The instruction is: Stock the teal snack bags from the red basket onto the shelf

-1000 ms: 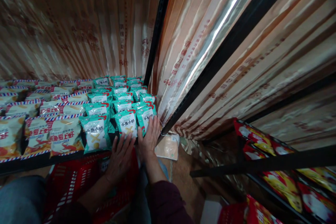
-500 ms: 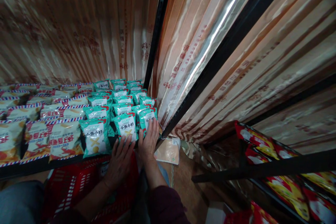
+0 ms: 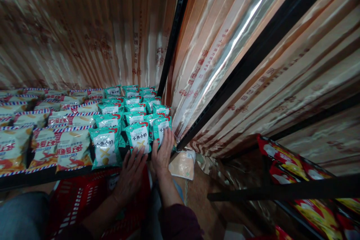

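Below the centre of the frame, the left hand has its fingers stretched out and side by side, their tips against the lower edge of the middle turquoise pack. Just beside it, the right hand lays extended fingers on the face of the right turquoise pack, thumb set apart; neither hand is closed around anything.

Touching distance leftward, the left turquoise pack stands in the same front row, and cream packs fill the shelf toward the left edge. A black post slants from the upper right down to near the right fingers, bounding that side; pleated cloth hangs behind. Low right of centre, a flat pale packet lies on the floor.

Both touched packs stand upright with printed faces toward the camera, long axes running up the frame; the middle one's top tips slightly left, the right one's slightly right.

Black shelf carries the packs in rows. Under the left forearm, at lower left, sits a red basket; its contents are too dark to name. Red-and-yellow bags fill another rack at lower right, partly behind a black bar.
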`<action>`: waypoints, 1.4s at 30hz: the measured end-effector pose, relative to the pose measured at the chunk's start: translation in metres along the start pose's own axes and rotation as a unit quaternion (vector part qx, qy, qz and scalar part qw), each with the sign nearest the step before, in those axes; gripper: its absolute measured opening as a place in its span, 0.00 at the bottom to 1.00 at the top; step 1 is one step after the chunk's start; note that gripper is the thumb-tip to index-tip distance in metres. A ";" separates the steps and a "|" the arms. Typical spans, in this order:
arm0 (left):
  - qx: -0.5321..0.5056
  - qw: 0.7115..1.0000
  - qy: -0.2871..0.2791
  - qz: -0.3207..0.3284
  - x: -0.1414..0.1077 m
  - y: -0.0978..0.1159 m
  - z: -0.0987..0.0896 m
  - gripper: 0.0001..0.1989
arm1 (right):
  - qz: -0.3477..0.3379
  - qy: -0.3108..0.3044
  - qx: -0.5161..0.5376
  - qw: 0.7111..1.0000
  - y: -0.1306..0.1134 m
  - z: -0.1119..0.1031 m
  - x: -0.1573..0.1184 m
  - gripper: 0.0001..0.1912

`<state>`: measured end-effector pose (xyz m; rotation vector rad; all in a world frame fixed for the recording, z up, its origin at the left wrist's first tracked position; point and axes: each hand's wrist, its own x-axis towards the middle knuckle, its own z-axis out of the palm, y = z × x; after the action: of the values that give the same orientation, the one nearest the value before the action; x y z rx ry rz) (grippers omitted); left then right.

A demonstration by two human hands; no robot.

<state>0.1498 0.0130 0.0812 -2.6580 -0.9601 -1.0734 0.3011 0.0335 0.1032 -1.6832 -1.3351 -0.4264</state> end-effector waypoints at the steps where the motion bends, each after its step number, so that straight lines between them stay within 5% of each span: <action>1: 0.004 1.000 -0.001 0.002 0.000 0.000 0.000 0.26 | 0.003 0.002 0.001 1.000 0.000 0.000 0.000 0.29; 33: 0.016 0.999 0.021 0.028 0.004 0.002 0.001 0.29 | 0.009 -0.002 0.002 1.000 0.006 -0.004 0.000 0.28; 42: -0.030 0.998 0.007 0.052 -0.014 0.007 -0.015 0.30 | -0.037 0.026 0.016 0.999 0.001 -0.013 0.003 0.26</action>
<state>0.1378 -0.0047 0.0841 -2.7105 -0.7887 -1.1125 0.3066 0.0251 0.1119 -1.5899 -1.3632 -0.4872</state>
